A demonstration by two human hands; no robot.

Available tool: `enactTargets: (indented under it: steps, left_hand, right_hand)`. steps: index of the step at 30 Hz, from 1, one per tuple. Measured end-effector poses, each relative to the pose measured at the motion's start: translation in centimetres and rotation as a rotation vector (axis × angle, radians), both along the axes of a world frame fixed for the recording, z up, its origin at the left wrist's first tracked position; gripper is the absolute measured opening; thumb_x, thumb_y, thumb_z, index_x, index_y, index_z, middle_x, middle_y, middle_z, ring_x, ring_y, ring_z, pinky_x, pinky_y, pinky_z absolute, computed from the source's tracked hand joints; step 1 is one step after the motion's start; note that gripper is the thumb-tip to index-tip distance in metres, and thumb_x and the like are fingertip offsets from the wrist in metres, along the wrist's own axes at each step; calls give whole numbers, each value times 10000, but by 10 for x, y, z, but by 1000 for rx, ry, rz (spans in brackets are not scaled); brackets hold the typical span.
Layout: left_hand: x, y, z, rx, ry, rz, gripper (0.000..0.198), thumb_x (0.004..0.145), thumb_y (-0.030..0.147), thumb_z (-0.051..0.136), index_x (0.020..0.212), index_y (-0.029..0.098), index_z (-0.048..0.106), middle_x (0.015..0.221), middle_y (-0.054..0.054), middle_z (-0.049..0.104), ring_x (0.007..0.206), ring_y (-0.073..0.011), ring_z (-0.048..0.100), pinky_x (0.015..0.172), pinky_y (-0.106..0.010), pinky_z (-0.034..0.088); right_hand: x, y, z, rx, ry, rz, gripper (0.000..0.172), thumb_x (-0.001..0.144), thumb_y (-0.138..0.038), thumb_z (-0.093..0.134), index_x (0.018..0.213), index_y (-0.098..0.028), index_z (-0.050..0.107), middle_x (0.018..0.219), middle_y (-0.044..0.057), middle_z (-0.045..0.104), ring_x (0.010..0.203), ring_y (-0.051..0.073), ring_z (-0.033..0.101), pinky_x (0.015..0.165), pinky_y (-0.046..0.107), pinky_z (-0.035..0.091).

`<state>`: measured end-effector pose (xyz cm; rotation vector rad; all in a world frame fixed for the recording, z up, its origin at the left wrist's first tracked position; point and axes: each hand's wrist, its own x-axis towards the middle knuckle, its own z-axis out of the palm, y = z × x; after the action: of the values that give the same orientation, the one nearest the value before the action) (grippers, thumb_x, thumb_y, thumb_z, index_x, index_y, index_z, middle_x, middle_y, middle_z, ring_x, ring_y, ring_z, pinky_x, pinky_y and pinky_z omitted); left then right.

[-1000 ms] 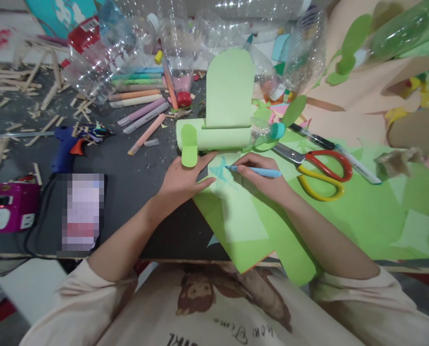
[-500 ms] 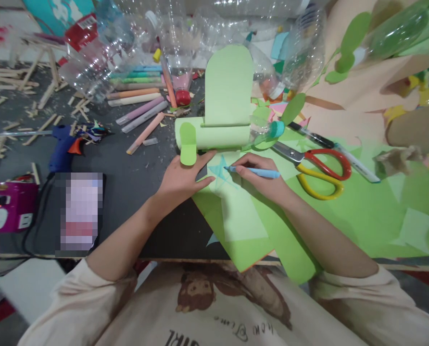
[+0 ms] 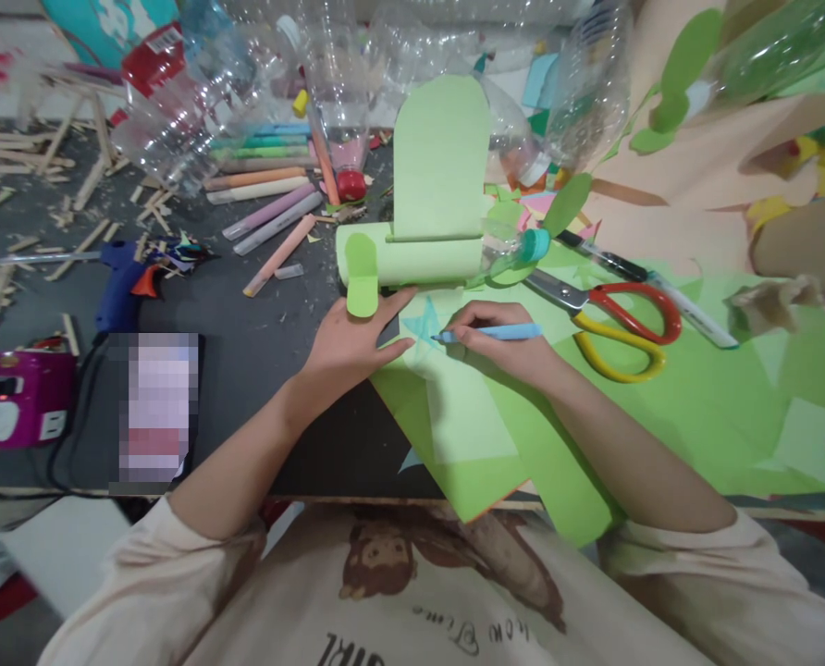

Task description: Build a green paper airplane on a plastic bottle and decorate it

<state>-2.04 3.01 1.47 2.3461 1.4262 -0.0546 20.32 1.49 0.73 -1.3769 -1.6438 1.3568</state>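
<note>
A light blue marker (image 3: 502,331) sits pinched in my right hand (image 3: 499,344), its tip on a pale green paper sheet (image 3: 472,416). Under the tip is a blue star (image 3: 423,324), its inside partly coloured in. My left hand (image 3: 357,338) lies spread at the sheet's left edge, thumb and index apart, with nothing held. Just beyond both hands lies a bottle wrapped in pale green paper (image 3: 426,262), its teal cap (image 3: 535,245) to the right. An upright rounded paper panel (image 3: 441,157) and a small green tab (image 3: 362,277) are attached to it.
Scissors (image 3: 627,333) and a dark marker (image 3: 603,254) lie to the right on green paper (image 3: 696,435). On the left are a blue glue gun (image 3: 121,282), a phone (image 3: 155,407) and a purple box (image 3: 20,398). Markers (image 3: 274,213) and clear plastic bottles (image 3: 197,111) crowd the back.
The marker tip has shifted slightly down along the star, with my right hand moving a little. My left hand stays in place.
</note>
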Motion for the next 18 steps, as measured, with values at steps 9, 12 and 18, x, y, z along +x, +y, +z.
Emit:
enactTargets:
  steps: [9, 12, 18]
  left_hand:
    - [0, 0, 0, -3, -24, 8, 588, 929, 512, 507, 1457, 261, 447, 1083, -56, 675, 1019, -244, 603, 872, -278, 430]
    - [0, 0, 0, -3, -35, 0, 583, 936, 505, 491, 1460, 255, 442, 1098, -61, 668, 1018, -242, 603, 866, -278, 431]
    - [0, 0, 0, -24, -20, 11, 593, 933, 519, 493, 1458, 248, 444, 1087, -61, 669, 1018, -243, 608, 878, -283, 428]
  right_hand:
    - [-1, -1, 1, 36, 24, -50, 169, 801, -348, 649, 764, -186, 676, 713, 27, 684, 641, 154, 569, 597, 292, 426]
    - [0, -1, -1, 14, 9, -8, 210, 800, -372, 655, 713, -181, 674, 668, 28, 662, 613, 152, 549, 572, 290, 410]
    - [0, -1, -2, 63, 44, -50, 167, 816, -355, 662, 782, -192, 674, 736, 24, 675, 653, 151, 586, 610, 294, 441]
